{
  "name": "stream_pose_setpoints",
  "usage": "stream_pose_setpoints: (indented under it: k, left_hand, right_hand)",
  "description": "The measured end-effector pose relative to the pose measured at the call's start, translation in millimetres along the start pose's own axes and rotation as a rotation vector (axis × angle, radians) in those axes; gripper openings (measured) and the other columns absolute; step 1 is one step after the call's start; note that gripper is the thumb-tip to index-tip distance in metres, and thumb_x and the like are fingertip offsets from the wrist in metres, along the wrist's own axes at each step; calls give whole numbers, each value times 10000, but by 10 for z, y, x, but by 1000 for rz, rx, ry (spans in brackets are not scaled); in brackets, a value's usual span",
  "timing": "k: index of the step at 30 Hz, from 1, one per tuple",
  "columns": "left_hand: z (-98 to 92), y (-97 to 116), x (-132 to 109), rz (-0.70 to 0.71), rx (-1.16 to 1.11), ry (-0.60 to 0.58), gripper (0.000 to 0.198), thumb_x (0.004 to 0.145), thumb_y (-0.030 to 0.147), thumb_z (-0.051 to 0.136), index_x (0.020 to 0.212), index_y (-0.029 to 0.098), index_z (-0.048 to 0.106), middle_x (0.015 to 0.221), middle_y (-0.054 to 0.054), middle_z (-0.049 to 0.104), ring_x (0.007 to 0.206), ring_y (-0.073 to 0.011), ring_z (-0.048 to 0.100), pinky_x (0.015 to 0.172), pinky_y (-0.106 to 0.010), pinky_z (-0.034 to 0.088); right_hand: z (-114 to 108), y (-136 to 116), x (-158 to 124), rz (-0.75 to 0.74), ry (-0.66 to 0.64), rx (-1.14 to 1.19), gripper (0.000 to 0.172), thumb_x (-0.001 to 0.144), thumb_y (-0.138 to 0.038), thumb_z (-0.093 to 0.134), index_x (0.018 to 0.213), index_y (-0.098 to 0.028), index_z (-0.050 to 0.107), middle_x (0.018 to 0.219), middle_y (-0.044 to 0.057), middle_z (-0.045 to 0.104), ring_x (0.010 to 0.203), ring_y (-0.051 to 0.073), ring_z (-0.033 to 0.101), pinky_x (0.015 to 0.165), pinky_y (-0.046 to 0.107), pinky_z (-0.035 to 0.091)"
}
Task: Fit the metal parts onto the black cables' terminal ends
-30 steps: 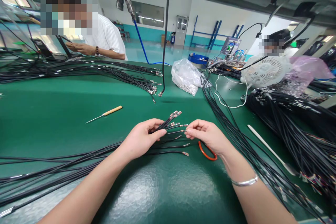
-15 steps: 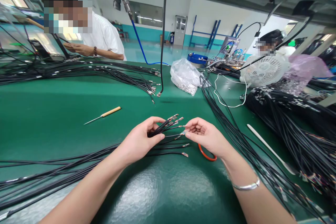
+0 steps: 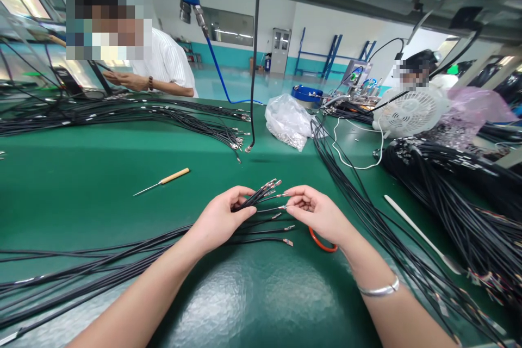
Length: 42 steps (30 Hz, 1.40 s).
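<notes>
The left hand [image 3: 222, 215] encloses black cables [image 3: 255, 197] above the worktop [image 3: 101, 166], their long axis running left to right, metal tips [image 3: 278, 182] fanned toward the right hand [image 3: 318, 210]. The latter, nearer those tips, curls its fingers beside two; whether it pinches either cannot be told.

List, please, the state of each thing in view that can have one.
Left hand: closed around black cables.
Right hand: fingers curled at cable ends; grip unclear.
Awl: lying flat, unheld.
Clear bag: partly filled with small shiny pieces.
Fan: on or off, cannot tell.
Hanging cable: dangling, lower end free.
White stick: lying flat, unheld.
Orange loop: partly hidden.
</notes>
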<state>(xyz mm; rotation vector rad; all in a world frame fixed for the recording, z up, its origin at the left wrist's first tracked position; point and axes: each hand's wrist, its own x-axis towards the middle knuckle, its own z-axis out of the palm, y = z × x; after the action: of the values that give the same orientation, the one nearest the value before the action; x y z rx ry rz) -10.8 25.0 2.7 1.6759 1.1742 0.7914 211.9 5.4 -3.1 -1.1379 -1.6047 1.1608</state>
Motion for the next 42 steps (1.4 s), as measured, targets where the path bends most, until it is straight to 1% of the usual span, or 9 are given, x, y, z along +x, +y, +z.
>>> stream_pose_setpoints:
  k: [4, 8, 12, 17, 24, 28, 33, 38, 42]
  left_hand:
    - [8, 25, 4, -37, -96, -13, 199, 727, 290, 588, 896, 185, 599, 923, -15, 676, 854, -168, 615, 813, -289, 450]
    - [12, 35, -7, -37, -131, -4, 213, 715, 300, 607, 896, 189, 615, 921, -10, 690, 867, -172, 626, 828, -286, 459]
    - [7, 13, -15, -38, -98, 9, 210, 716, 284, 606, 902, 188, 614, 928, -7, 691, 851, -166, 632, 817, -279, 463]
    - [8, 31, -22, -93, -77, -2, 218, 709, 300, 609, 901, 197, 612, 848, 3, 700, 797, -182, 642, 757, -288, 472]
    - [10, 27, -25, -86, -52, -11, 227, 703, 328, 607, 892, 202, 617, 868, -2, 698, 797, -192, 640, 742, -299, 473]
    - [8, -9, -8, -48, -51, -28, 226, 709, 319, 601, 900, 198, 614, 902, -3, 691, 815, -181, 632, 754, -287, 469]
    - [24, -13, -10, -47, -51, -36, 212, 698, 295, 615, 884, 194, 618, 819, 4, 689, 755, -162, 627, 719, -269, 462]
    - [32, -1, -23, -106, -100, -85, 210, 699, 290, 615, 882, 188, 621, 807, -7, 693, 764, -174, 635, 742, -284, 467]
    - [25, 7, -19, -132, -145, -64, 217, 687, 298, 628, 870, 182, 618, 811, -9, 691, 760, -168, 640, 764, -286, 476]
  right_hand:
    - [-4, 92, 23, 9, 10, -127, 231, 787, -249, 582, 1004, -170, 565, 809, 19, 602, 741, 162, 551, 701, 305, 441]
    - [-3, 132, 27, -35, 39, -263, 183, 806, -229, 564, 978, -177, 597, 902, 36, 619, 800, 171, 567, 754, 317, 457]
    - [23, 123, 19, -75, 47, -207, 182, 826, -271, 572, 986, -190, 603, 926, 28, 627, 828, 174, 576, 779, 309, 458]
    - [65, 129, 12, -83, 57, -178, 129, 848, -310, 557, 868, -209, 635, 846, 8, 643, 794, 184, 577, 726, 294, 448]
    - [28, 99, 1, -55, -28, -228, 135, 846, -290, 546, 796, -197, 630, 798, 7, 640, 752, 182, 576, 701, 287, 439]
    - [18, 108, 6, -28, -17, -159, 122, 822, -295, 579, 855, -185, 619, 819, 18, 630, 762, 177, 573, 709, 291, 450]
    - [65, 127, 15, -21, -9, -80, 234, 817, -318, 606, 1007, -182, 596, 850, 26, 611, 792, 175, 569, 742, 303, 461]
    - [138, 184, 34, -15, -29, -46, 197, 842, -345, 576, 956, -194, 630, 879, 33, 639, 814, 195, 587, 744, 317, 472]
    - [148, 214, 35, -36, -29, -41, 170, 829, -333, 590, 928, -204, 640, 883, 27, 646, 815, 200, 593, 750, 320, 474]
